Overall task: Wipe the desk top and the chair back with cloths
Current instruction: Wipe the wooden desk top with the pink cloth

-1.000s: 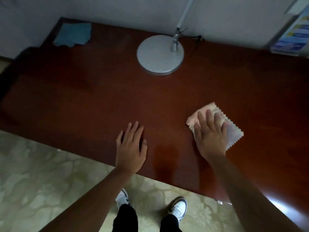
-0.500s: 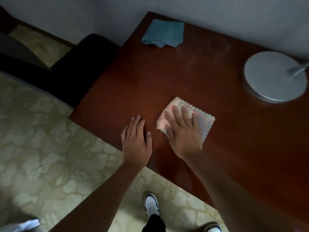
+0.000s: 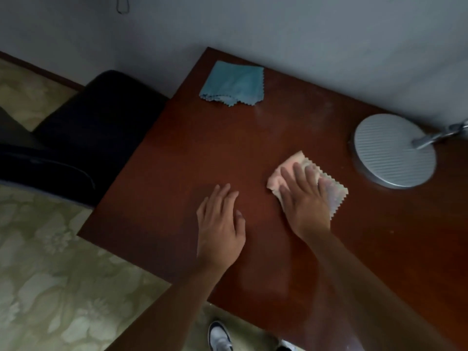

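Table (image 3: pixel 253 153) of dark red-brown wood fills centre and right of the head view, back edge against a pale wall (image 3: pixel 304 34); 2 hands on it, both flat w/ fingers straight, neither gripping anything. Right hand (image 3: pixel 305 198) lies palm-down on a pink cloth (image 3: pixel 286 173), fingers spread over it and pressing it to the wood; cloth's zigzag edge shows past the fingers on the right side, and a crumpled pink corner sticks out to the left of the hand. Left hand (image 3: pixel 220 224) rests palm-down on bare wood just beside the right hand, nearer the table's front edge, fingers together, thumb out toward the right hand; not touching the cloth. Blue cloth (image 3: pixel 233 83) lies loosely folded near the back left corner, well apart from both hands, zigzag edge facing the front. Round silver lamp base (image 3: pixel 392 150) w/ ribbed top sits near the pink cloth on the right, not touching it; its metal stem (image 3: pixel 440 136) runs off the right edge. Dark chair (image 3: pixel 96 127) stands beside the table's left end; its back can't be made out clearly. Floral-pattern floor (image 3: pixel 63 287) below; 1 white shoe (image 3: pixel 220 336) visible at bottom edge.
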`<state>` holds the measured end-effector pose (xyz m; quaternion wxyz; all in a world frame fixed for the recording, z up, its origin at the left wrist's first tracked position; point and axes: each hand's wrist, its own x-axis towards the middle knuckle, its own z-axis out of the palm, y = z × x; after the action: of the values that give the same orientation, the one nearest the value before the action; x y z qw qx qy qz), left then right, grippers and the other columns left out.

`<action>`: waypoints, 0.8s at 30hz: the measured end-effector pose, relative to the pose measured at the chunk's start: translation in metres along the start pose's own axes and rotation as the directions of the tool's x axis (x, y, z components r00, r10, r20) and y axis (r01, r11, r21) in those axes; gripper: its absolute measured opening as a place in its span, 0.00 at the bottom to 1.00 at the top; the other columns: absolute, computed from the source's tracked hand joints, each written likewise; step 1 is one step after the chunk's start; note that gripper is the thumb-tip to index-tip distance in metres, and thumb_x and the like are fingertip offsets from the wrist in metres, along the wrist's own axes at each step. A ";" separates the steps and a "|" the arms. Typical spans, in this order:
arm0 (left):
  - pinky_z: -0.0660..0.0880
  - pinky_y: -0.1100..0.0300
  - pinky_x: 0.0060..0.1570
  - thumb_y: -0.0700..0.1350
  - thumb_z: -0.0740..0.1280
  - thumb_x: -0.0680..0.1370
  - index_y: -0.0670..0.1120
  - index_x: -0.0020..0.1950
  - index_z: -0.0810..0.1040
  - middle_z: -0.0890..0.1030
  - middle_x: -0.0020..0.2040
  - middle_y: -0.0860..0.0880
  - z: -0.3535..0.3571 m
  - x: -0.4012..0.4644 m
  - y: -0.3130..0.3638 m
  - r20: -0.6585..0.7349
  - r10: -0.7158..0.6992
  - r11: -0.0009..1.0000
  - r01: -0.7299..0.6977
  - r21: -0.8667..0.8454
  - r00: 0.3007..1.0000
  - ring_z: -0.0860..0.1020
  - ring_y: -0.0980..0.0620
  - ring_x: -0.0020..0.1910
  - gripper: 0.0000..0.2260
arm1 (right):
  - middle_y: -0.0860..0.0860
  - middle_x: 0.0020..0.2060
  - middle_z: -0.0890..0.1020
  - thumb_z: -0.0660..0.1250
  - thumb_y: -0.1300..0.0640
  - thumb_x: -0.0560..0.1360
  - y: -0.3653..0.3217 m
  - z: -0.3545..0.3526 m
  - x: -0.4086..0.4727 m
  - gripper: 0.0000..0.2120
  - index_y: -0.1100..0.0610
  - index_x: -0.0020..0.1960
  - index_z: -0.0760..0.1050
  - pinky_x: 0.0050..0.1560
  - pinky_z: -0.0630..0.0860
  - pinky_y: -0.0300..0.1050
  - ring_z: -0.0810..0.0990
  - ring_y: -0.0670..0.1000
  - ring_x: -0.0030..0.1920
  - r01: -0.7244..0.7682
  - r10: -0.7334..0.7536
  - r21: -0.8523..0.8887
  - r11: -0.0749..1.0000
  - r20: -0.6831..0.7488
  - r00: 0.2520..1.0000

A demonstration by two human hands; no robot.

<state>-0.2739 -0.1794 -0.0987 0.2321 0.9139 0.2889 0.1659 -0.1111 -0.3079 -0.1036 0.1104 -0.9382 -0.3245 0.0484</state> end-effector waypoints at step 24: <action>0.66 0.45 0.70 0.42 0.59 0.78 0.40 0.67 0.74 0.74 0.68 0.43 0.080 0.185 0.042 -0.082 -0.115 0.987 0.123 0.099 0.990 0.69 0.44 0.72 0.18 | 0.54 0.75 0.66 0.44 0.42 0.80 0.041 -0.011 0.264 0.27 0.46 0.74 0.67 0.71 0.54 0.62 0.61 0.63 0.75 0.103 -0.104 -0.023 0.994 -0.031 0.994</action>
<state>-0.0756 -0.1242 -0.1120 0.1826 0.8989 0.3598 0.1710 0.1224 -0.1775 -0.1077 0.1079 -0.9218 -0.3715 0.0241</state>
